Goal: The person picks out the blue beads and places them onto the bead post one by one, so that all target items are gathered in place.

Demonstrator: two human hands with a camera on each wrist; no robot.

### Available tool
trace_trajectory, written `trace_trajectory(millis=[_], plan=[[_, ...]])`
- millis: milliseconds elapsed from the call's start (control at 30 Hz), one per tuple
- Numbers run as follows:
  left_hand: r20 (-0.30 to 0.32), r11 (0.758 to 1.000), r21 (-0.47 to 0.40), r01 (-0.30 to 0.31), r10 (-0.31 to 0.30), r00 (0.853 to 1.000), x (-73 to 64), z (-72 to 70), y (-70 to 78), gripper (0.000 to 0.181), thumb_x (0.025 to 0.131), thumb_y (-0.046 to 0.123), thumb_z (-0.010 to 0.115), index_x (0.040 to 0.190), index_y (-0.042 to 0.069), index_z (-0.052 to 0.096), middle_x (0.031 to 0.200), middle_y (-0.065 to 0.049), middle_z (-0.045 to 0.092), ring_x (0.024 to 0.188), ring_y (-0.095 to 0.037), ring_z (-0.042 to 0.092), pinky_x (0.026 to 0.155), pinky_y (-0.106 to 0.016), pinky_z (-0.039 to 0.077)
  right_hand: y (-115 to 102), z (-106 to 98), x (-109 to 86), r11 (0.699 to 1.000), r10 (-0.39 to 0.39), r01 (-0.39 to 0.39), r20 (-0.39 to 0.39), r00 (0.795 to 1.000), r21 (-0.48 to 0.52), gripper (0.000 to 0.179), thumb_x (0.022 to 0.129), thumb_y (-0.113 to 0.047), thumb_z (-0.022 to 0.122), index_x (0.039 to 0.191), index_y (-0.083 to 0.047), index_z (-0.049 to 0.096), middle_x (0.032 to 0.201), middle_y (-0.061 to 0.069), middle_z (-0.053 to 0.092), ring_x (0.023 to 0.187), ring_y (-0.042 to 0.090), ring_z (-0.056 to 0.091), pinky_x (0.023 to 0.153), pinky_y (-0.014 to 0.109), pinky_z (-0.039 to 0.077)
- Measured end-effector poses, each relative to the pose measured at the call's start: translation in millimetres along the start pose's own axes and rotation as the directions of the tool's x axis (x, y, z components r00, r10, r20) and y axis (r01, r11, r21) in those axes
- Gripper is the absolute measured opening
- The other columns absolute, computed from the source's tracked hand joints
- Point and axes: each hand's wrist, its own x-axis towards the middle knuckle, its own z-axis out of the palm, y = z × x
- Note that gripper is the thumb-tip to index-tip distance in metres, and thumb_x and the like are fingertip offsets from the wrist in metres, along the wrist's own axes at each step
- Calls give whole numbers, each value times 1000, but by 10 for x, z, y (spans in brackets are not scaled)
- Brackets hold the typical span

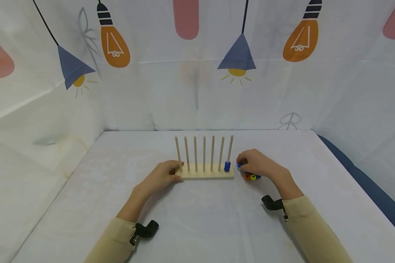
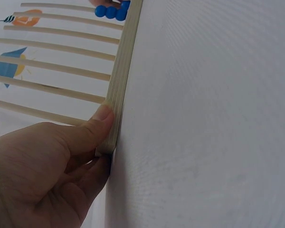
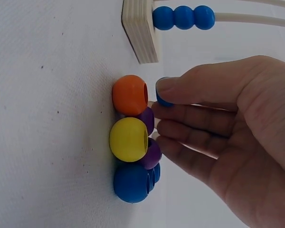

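A wooden peg rack (image 1: 204, 175) with several upright pegs stands on the table. My left hand (image 1: 162, 174) grips the left end of its base, thumb (image 2: 102, 116) on the front side. Three blue beads (image 3: 183, 17) are stacked on the rightmost peg. My right hand (image 1: 257, 163) pinches another blue bead (image 3: 164, 93) between thumb and fingers, just right of the rack. Below that hand lies a group of loose beads: an orange bead (image 3: 129, 95), a yellow bead (image 3: 128, 139), purple beads (image 3: 151, 153) partly hidden behind them, and blue beads (image 3: 131, 183).
The white-covered table (image 1: 197, 226) reaches back to a white cloth (image 1: 197, 91) printed with lamps and bulbs. Black wrist camera mounts (image 1: 146, 229) sit at both sleeves. The other pegs (image 1: 195, 153) hold no beads.
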Motion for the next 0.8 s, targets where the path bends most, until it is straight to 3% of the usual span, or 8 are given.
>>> trace_trajectory(millis=[533,800], plan=[[1,1000,-10,-4,4,1000,-7,-1,3,56,87,19,77,138,10,59,142,-9,58,136,-28,51,110,-44,45,8,-16,6,1000,-25,25,-52,998,-12,29,87,-5,64,114,-2,71,107,9,71,93,20,62,84,42,55],[-7,1000,-8,-14,14,1000,-1,3,-21,56,86,20,78,138,10,59,140,-9,60,133,-27,53,108,-44,46,-6,-26,8,999,-32,32,-71,997,-11,29,87,-5,63,115,-1,71,109,10,71,95,21,63,87,44,55]])
